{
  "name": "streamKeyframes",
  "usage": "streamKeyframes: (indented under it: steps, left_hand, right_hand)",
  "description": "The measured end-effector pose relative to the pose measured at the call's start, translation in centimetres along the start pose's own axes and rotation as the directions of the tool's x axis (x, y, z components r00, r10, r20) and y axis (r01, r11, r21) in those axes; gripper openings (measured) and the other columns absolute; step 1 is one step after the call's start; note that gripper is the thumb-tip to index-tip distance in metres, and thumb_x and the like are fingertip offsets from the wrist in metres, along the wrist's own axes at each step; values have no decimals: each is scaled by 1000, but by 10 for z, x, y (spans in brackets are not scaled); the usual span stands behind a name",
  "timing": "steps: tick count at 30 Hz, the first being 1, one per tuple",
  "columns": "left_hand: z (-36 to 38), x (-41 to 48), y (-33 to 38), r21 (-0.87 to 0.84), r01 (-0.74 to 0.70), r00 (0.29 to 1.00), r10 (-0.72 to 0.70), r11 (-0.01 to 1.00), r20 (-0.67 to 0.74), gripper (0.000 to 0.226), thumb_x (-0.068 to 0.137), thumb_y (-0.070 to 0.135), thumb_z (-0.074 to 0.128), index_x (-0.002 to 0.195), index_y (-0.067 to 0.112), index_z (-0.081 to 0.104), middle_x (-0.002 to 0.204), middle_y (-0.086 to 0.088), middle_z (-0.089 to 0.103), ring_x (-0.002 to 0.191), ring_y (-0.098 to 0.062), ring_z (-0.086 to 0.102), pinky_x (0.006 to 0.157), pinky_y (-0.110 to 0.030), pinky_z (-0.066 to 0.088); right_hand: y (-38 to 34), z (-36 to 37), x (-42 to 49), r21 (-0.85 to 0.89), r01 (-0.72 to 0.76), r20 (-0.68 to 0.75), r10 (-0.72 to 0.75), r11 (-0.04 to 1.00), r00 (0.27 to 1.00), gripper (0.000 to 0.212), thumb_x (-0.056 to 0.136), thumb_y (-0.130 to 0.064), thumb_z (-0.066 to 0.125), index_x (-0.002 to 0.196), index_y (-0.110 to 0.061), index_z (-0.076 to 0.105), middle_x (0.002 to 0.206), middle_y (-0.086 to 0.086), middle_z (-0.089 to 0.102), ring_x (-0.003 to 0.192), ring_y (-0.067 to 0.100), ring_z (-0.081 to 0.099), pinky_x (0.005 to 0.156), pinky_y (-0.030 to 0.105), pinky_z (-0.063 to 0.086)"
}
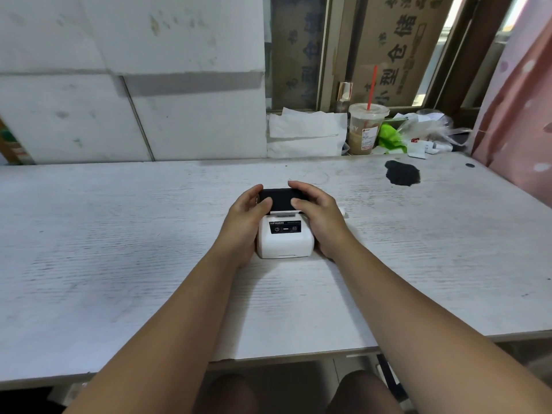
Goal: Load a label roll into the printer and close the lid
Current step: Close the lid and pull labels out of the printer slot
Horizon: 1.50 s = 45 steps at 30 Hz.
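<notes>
Both hands, left (249,213) & right (313,212), gripping black lid (277,198) ends; printer (285,240) light, hard plastic, prob. slippery; press at corners.

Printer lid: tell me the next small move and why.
Probably press the black lid down onto the white printer until it shuts. It stands raised at the back, with the left hand and right hand gripping its two ends, and white label paper shows at the slot under it.
</notes>
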<state>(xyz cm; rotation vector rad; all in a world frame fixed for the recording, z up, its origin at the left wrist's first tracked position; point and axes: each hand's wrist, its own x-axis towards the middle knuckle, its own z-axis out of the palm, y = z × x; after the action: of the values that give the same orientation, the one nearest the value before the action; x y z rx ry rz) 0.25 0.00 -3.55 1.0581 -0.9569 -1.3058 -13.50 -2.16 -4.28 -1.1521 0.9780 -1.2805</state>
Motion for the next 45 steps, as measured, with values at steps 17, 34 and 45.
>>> streamKeyframes:
  steps: [17,34,45]
  left_hand:
    - [0,1,-2,-122,42,999,-44,992,-9,45,95,-1,49,138,8,43,126,-9,59,107,-26,62,89,-39,52]
    - [1,1,-8,14,-40,993,42,999,-107,27,80,20,66,101,37,62,141,-12,49,128,-28,51,104,-53,43]
    - [8,-23,-6,275,-144,971,189,951,-146,31,90,6,48,109,30,55,105,19,60,109,-9,56,94,-24,42]
  right_hand:
    - [-4,6,-5,101,-60,-42,64,993,997,41,89,9,50,123,-12,61,116,9,62,105,26,61,100,45,49]
    - [3,3,-13,-469,71,-371,-269,881,889,12,92,-19,54,84,-18,62,72,-16,59,70,-1,55,61,2,37]
    - [-2,-2,-40,-403,39,-229,-142,914,963,32,89,-13,56,119,-17,66,107,-7,69,103,7,63,94,21,47]
